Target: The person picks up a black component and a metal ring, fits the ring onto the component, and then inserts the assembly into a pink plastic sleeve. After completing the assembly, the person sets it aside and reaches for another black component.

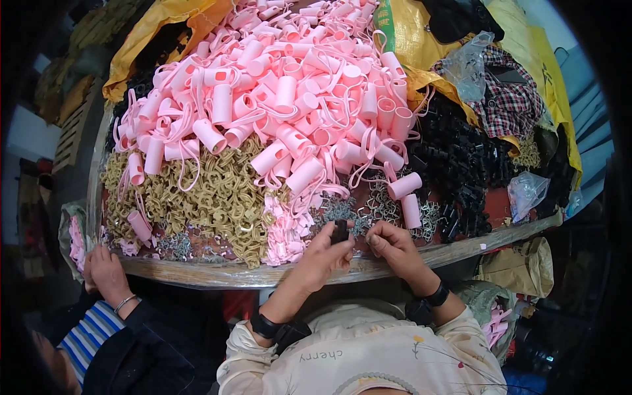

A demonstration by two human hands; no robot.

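My left hand [318,258] is closed around a small black plastic part [340,232], pinched between thumb and fingers just above the table's front edge. To its right, my right hand [397,249] has thumb and forefinger pressed together; anything between them is too small to make out. Behind both hands lie small grey metal pieces [336,209] and bent wire clips [380,203]. Two pink plastic tubes, one lying [404,186] and one upright [411,210], are close behind my right hand. Small pink parts [287,232] are heaped beside my left hand.
A large mound of pink tubes with straps [283,92] covers the table's middle. Tan plastic hooks [210,191] lie at left, black parts [464,155] at right. A wooden rim [197,273] edges the front. A co-worker's hands [108,273] are at the left edge.
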